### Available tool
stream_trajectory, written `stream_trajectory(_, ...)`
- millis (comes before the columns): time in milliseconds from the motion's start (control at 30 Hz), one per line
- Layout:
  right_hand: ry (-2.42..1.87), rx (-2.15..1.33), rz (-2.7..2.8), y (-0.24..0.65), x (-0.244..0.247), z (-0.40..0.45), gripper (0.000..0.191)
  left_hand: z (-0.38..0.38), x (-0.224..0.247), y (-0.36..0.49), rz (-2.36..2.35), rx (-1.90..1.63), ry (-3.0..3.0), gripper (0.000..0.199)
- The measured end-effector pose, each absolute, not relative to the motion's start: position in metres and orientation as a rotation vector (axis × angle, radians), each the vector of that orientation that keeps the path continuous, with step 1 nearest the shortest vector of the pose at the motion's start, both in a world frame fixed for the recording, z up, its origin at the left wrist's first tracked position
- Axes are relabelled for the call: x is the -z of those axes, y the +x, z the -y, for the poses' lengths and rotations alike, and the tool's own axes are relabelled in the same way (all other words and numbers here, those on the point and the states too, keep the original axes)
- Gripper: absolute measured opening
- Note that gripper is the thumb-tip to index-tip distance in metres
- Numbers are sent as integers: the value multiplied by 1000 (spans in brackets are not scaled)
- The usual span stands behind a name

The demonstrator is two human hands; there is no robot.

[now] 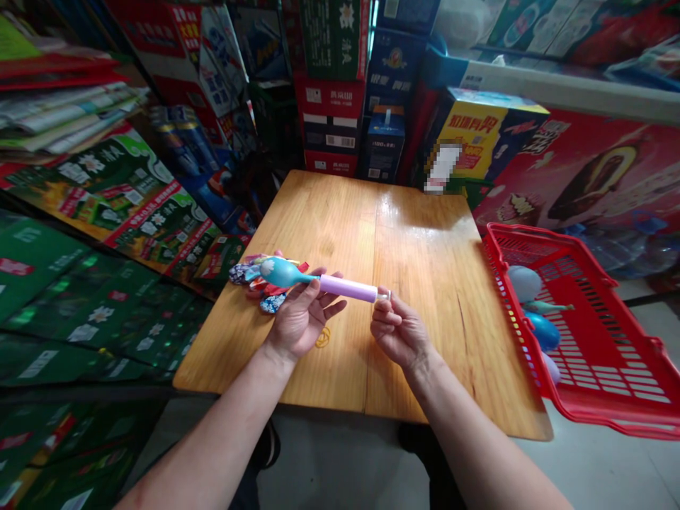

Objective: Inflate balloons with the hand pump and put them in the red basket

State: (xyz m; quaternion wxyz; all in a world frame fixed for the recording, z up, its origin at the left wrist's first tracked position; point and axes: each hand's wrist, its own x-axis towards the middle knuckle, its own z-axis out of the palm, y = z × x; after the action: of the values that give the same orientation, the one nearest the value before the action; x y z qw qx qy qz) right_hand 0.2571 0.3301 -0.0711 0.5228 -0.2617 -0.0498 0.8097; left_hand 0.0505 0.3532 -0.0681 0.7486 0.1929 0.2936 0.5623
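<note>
Over the wooden table (340, 219) my two hands hold a purple balloon pump (348, 288) lying crosswise. A light-blue balloon (284, 272), partly inflated, sits on the pump's left end. My left hand (300, 319) pinches the balloon's neck at the nozzle between thumb and fingers, the other fingers stretched out under the pump. At the pump's right end, my right hand (398, 326) is closed on the white handle (383, 296). Behind the balloon lies a pile of patterned uninflated balloons (273, 303). Several yellow rubber bands (322, 337) rest near my left wrist.
To the right stands a red basket (600, 414) holding several balloons, among them a blue one (545, 331). Stacked green cartons (122, 312) line the left side. More boxes (332, 113) rise behind the table, and a yellow and blue box (478, 134) stands at its back right.
</note>
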Motion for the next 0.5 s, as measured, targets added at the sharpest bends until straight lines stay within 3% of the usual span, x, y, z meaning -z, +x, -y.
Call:
stream_trajectory(333, -612, -1771, 286, 279, 57, -338, 6, -370, 61, 36, -659, -1395, 418, 25)
stream_trajectory(500, -585, -1881, 217, 268, 66, -333, 20, -357, 60, 43, -674, -1280, 436, 31)
